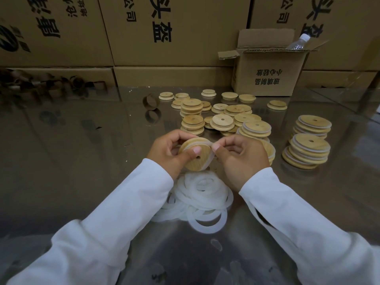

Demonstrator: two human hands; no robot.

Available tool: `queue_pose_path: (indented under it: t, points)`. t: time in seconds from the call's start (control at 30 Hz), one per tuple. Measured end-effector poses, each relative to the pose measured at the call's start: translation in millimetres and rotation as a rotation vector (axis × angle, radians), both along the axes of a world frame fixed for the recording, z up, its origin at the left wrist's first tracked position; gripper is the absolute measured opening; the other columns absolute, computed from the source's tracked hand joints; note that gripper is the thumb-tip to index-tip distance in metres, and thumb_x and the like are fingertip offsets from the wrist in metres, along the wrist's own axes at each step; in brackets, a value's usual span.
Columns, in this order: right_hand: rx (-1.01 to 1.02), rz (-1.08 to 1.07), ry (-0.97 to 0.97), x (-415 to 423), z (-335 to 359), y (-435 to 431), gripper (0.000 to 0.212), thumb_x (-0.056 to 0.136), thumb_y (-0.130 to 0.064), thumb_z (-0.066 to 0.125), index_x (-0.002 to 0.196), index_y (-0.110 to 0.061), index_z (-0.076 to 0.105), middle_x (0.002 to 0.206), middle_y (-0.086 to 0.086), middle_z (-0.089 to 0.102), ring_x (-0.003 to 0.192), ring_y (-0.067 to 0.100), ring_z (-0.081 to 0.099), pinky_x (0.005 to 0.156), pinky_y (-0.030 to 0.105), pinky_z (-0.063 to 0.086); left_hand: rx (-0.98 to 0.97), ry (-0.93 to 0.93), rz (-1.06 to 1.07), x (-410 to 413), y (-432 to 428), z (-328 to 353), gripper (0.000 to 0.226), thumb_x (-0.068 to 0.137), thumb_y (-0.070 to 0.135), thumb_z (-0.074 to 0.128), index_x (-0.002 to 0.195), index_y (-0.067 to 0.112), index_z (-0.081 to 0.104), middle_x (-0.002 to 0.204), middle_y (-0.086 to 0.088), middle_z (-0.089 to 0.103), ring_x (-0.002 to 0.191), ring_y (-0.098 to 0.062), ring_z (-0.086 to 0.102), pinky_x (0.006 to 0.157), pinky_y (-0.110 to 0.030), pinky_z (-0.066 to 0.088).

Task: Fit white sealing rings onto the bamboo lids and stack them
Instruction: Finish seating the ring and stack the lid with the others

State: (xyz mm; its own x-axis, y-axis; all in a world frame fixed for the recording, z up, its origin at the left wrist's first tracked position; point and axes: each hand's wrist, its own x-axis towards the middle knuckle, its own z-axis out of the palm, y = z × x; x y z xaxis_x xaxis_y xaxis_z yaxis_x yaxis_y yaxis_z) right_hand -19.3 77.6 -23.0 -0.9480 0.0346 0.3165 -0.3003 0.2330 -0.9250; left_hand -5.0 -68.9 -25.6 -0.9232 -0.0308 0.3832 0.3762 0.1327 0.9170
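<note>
- The left hand grips the lid, thumb pressed on its face beside the centre hole and fingers curled behind.
- The right hand pinches the ring at the lid's 3 o'clock edge, so it is the nearer hand to the unseated part.
- The lid is tilted, face toward the camera. The ring looks partly seated round its right rim, and the rest likely needs working round.
- The ring pile lies on the table at 6 o'clock, just below the hands.
- The ringed stacks stand at 3 o'clock, nearer the right hand.
- The loose lids sit at 12 o'clock.
</note>
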Motion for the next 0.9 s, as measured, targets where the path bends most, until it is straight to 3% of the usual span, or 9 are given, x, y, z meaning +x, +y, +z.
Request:
queue_pose_path:
  t: [0.17,0.33,0.43,0.63,0.9]
  points:
    - [0.058,0.061,0.13,5.0,0.4,-2.3,0.011,0.08,-0.015,0.068,0.074,-0.023,0.063,0.073,-0.012,0.065,0.069,0.0,0.062,0.063,0.01,0.049,0.064,-0.04,0.046,-0.4,-1.9,-0.5,0.015,0.079,0.001,0.064,0.085,0.014,0.063,0.083,-0.003,0.067,0.069,-0.002,0.063,0.064,-0.014,0.05]
    - [0.075,0.036,0.139,5.4,-4.7,-4.3,0.01,0.08,-0.023,0.068,0.074,-0.026,0.061,0.072,-0.012,0.065,0.068,0.0,0.061,0.068,0.018,0.052,0.206,-0.111,0.065,-1.4,-3.0,1.4,0.012,0.08,0.001,0.062,0.086,0.011,0.063,0.079,-0.005,0.067,0.067,-0.009,0.065,0.063,-0.022,0.055]
    - [0.115,0.019,0.153,4.4,-4.9,-3.1,0.011,0.082,-0.021,0.065,0.072,-0.026,0.06,0.07,-0.012,0.064,0.068,0.002,0.061,0.067,0.019,0.052,0.165,-0.168,0.029,-1.5,-2.9,1.0,0.016,0.077,-0.002,0.064,0.086,0.011,0.062,0.082,-0.007,0.066,0.074,-0.016,0.063,0.069,-0.026,0.055]
    - [0.245,0.031,0.14,4.3,-5.4,-3.9,0.019,0.085,-0.015,0.06,0.071,-0.026,0.056,0.068,-0.016,0.059,0.063,-0.001,0.056,0.059,0.004,0.043,0.029,-0.156,0.037,-1.5,-2.9,-0.7,0.017,0.077,0.002,0.067,0.086,0.016,0.065,0.079,-0.001,0.067,0.068,-0.004,0.064,0.064,-0.017,0.053]
    - [0.161,0.046,0.018,0.3,-2.5,-2.9,0.024,0.086,-0.008,0.056,0.068,-0.023,0.055,0.072,-0.005,0.061,0.071,0.01,0.059,0.065,0.016,0.048,-0.002,-0.079,0.028,-0.9,-2.2,1.2,0.02,0.077,-0.001,0.066,0.084,0.018,0.063,0.082,0.0,0.066,0.072,-0.005,0.062,0.067,-0.017,0.052]
